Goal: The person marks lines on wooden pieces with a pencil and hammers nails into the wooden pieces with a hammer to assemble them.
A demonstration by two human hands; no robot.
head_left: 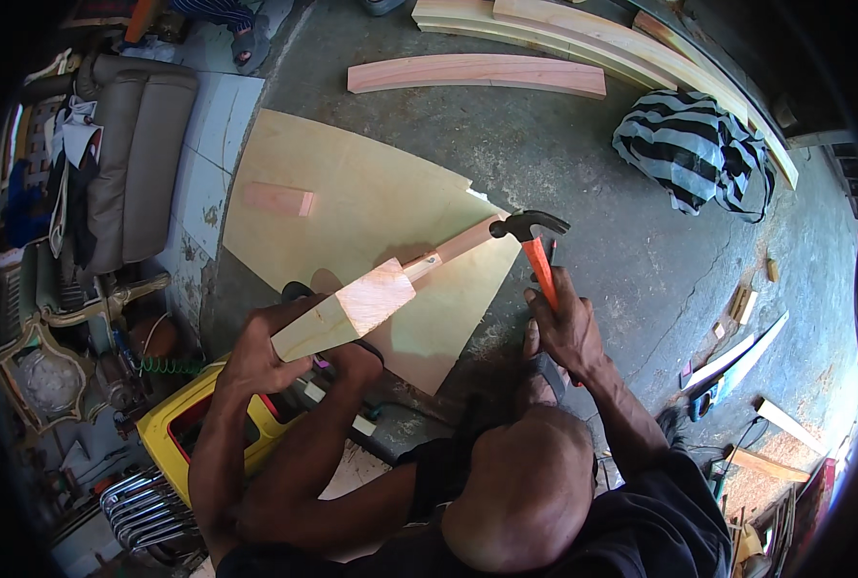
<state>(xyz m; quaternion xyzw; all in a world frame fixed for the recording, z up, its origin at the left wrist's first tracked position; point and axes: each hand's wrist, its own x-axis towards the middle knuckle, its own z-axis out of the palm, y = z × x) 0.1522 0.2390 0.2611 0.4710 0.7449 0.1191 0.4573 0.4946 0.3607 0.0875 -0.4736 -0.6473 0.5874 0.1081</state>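
The left hand (pixel 255 358) is clamped around the near end of a wedge-shaped wooden piece (pixel 371 303), which slants up and away from the grip over a plywood sheet (pixel 352 207) lying on the concrete floor (pixel 583 183). The right hand (pixel 568 332) is closed on the orange handle of a claw hammer (pixel 535 241); the black head sits just beyond the far tip of the wooden piece, near it, though whether they touch cannot be told.

To strike well, I judge the holding hand should stay low on the wedge, well back from the tip, pinning it firm against the sheet. The hammer face ought to land square, with short controlled blows from the wrist, since the target end is narrow and a glancing hit could skid off or split the wood.

Few packages or signs show. Right of the hammer hand, a black-and-white striped bag (pixel 694 149) lies bunched on the floor. Below the left forearm sits a yellow case (pixel 173 433) with a red inside. A small pale wooden block (pixel 279 198) rests on the sheet beyond the grip, and long planks (pixel 477 73) lie farther off. No readable label can be made out.
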